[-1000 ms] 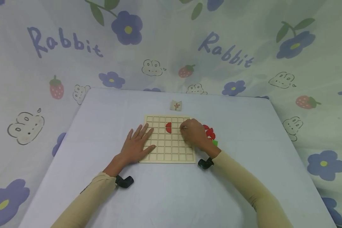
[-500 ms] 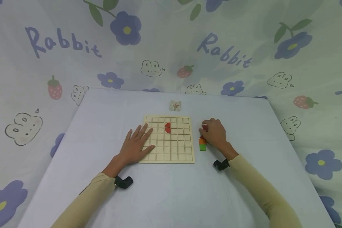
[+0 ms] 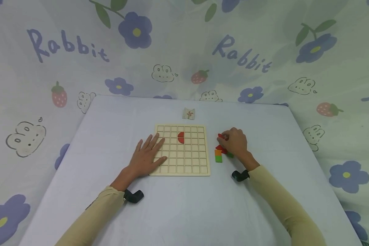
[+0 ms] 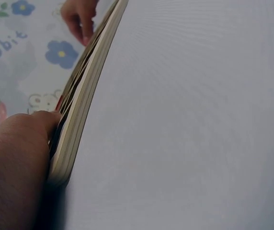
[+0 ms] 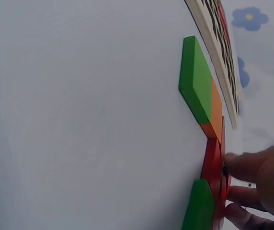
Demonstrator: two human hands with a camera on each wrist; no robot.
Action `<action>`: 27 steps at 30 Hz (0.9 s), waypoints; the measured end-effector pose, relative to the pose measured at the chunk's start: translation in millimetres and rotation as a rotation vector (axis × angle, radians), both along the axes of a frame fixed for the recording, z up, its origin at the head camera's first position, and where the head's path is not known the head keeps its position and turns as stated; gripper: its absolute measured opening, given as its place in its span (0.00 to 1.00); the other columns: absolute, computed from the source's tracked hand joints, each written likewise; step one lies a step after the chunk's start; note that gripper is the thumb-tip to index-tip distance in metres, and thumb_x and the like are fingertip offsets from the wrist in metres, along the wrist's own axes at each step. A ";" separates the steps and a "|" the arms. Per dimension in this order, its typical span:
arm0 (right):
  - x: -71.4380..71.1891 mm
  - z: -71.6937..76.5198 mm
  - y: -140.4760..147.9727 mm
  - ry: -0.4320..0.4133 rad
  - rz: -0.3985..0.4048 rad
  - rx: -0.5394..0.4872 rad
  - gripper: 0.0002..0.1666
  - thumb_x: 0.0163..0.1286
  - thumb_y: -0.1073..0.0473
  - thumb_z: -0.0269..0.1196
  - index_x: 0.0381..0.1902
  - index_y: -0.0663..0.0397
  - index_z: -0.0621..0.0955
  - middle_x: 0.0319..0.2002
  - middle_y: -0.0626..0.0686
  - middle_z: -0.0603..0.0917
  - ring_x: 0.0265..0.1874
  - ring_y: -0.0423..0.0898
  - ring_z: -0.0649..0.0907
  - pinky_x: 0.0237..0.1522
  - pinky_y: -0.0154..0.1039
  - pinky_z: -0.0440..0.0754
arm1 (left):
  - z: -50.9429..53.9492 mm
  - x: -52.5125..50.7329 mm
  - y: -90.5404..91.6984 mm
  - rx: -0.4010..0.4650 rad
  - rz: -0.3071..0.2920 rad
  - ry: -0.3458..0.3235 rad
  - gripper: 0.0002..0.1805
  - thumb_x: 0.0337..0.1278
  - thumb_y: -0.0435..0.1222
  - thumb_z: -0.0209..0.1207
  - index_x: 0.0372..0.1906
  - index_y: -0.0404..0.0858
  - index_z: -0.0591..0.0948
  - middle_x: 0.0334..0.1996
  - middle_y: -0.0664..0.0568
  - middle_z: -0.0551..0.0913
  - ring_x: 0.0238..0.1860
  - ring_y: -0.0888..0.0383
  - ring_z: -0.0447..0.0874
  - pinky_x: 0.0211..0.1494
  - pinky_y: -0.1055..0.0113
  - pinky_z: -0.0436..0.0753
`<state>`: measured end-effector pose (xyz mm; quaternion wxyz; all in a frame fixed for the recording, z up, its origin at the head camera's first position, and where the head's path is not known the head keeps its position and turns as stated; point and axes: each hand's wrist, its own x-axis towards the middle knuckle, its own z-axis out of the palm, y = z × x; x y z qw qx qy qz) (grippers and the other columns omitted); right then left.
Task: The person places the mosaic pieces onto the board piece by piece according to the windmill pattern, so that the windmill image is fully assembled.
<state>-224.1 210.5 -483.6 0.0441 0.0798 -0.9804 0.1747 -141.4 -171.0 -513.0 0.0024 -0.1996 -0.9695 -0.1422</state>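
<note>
A pale wooden grid board [image 3: 193, 167] lies on the table, with two red rounded pieces [image 3: 181, 137] together in its upper middle. Fingers spread, my left hand [image 3: 144, 159] rests on the board's left edge. Right of the board, my right hand [image 3: 235, 141] has bent fingers at a small pile of red pieces [image 3: 221, 148]; in the right wrist view thumb and fingers [image 5: 245, 165] touch the red pieces [image 5: 212, 165], and whether one is pinched I cannot tell. An orange piece [image 3: 218, 152] and a green piece [image 3: 218, 159] lie beside the pile; another green piece [image 5: 199, 206] is partly hidden in the head view.
Behind the board lies a small patterned card [image 3: 189, 113]. The white tabletop [image 3: 184, 208] reaches back to a cloth backdrop [image 3: 184, 48] printed with flowers and rabbits. Each wrist carries a small black device, the left one [image 3: 134, 196] near the board's lower left.
My right hand has left the board's upper right and moved right to the loose pieces, shifting slightly among them since. The orange and green pieces have come into view. My left hand stays put.
</note>
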 end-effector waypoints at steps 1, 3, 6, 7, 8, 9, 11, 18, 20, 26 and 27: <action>-0.8 0.1 -1.1 0.001 0.007 -0.018 0.20 0.63 0.49 0.68 0.46 0.59 0.88 0.34 0.56 0.81 0.33 0.54 0.76 0.33 0.47 0.74 | -0.3 0.1 0.0 0.001 0.000 0.001 0.44 0.68 0.66 0.38 0.79 0.46 0.50 0.79 0.48 0.42 0.77 0.46 0.35 0.73 0.41 0.36; -2.4 0.4 -3.3 -0.001 0.021 -0.058 0.19 0.63 0.51 0.68 0.45 0.59 0.87 0.33 0.56 0.81 0.33 0.54 0.76 0.34 0.47 0.75 | -0.6 0.3 0.3 0.000 0.001 0.004 0.44 0.68 0.66 0.38 0.79 0.46 0.50 0.79 0.48 0.42 0.77 0.46 0.36 0.73 0.41 0.36; -4.3 0.9 -6.7 -0.028 0.031 -0.142 0.14 0.63 0.55 0.68 0.42 0.58 0.85 0.33 0.55 0.82 0.31 0.52 0.78 0.33 0.45 0.77 | -0.3 0.6 0.7 0.001 0.003 0.009 0.44 0.68 0.66 0.39 0.79 0.46 0.51 0.79 0.48 0.42 0.77 0.45 0.36 0.73 0.41 0.37; -4.8 1.3 -8.1 -0.038 0.041 -0.178 0.12 0.63 0.56 0.69 0.41 0.58 0.85 0.33 0.55 0.83 0.31 0.51 0.79 0.33 0.44 0.77 | -0.1 0.7 0.9 0.001 0.003 0.008 0.44 0.68 0.66 0.39 0.79 0.46 0.51 0.79 0.48 0.42 0.77 0.45 0.36 0.73 0.41 0.37; -5.0 1.9 -10.1 -0.052 0.051 -0.211 0.11 0.63 0.57 0.69 0.41 0.58 0.85 0.33 0.54 0.84 0.30 0.50 0.80 0.32 0.44 0.78 | 0.1 0.7 1.0 0.001 0.003 0.008 0.44 0.68 0.66 0.39 0.79 0.46 0.51 0.79 0.48 0.42 0.77 0.45 0.36 0.73 0.41 0.37; -5.4 2.2 -12.5 -0.066 0.061 -0.242 0.10 0.64 0.58 0.69 0.41 0.57 0.85 0.33 0.53 0.85 0.30 0.49 0.80 0.32 0.43 0.78 | 0.3 0.6 1.0 0.002 0.002 0.008 0.44 0.68 0.66 0.39 0.79 0.46 0.51 0.79 0.48 0.42 0.77 0.45 0.36 0.73 0.41 0.37; -5.0 4.5 -18.6 -0.094 0.091 -0.302 0.09 0.65 0.59 0.69 0.41 0.57 0.86 0.35 0.52 0.86 0.30 0.48 0.81 0.32 0.42 0.78 | 0.6 0.5 0.9 -0.001 0.000 0.007 0.44 0.68 0.65 0.39 0.79 0.46 0.51 0.79 0.48 0.42 0.77 0.45 0.36 0.73 0.41 0.37; -7.1 13.4 -45.7 -0.145 0.222 -0.398 0.09 0.67 0.60 0.68 0.44 0.55 0.87 0.40 0.50 0.87 0.32 0.45 0.82 0.30 0.39 0.80 | 1.9 0.1 -0.2 -0.011 -0.002 0.005 0.44 0.68 0.66 0.38 0.79 0.46 0.51 0.79 0.48 0.41 0.77 0.45 0.36 0.72 0.40 0.38; -7.9 16.0 -53.8 -0.147 0.254 -0.419 0.09 0.66 0.60 0.69 0.43 0.56 0.87 0.39 0.50 0.87 0.32 0.45 0.83 0.33 0.39 0.80 | 2.2 0.2 -0.2 -0.008 -0.004 0.004 0.44 0.68 0.66 0.38 0.79 0.46 0.51 0.79 0.48 0.42 0.77 0.45 0.36 0.72 0.40 0.38; -9.6 17.2 -75.4 -0.183 0.300 -0.450 0.09 0.63 0.59 0.71 0.40 0.55 0.88 0.35 0.48 0.87 0.32 0.45 0.82 0.36 0.40 0.80 | 1.6 1.2 0.6 -0.004 -0.003 0.010 0.43 0.68 0.66 0.38 0.79 0.45 0.51 0.79 0.48 0.42 0.77 0.45 0.36 0.72 0.40 0.38; -9.8 16.6 -78.1 -0.195 0.302 -0.452 0.09 0.63 0.59 0.71 0.40 0.55 0.88 0.35 0.47 0.87 0.32 0.44 0.82 0.37 0.40 0.80 | 1.3 1.5 0.7 -0.003 -0.002 0.010 0.43 0.68 0.65 0.38 0.79 0.45 0.51 0.79 0.48 0.42 0.77 0.45 0.36 0.72 0.40 0.38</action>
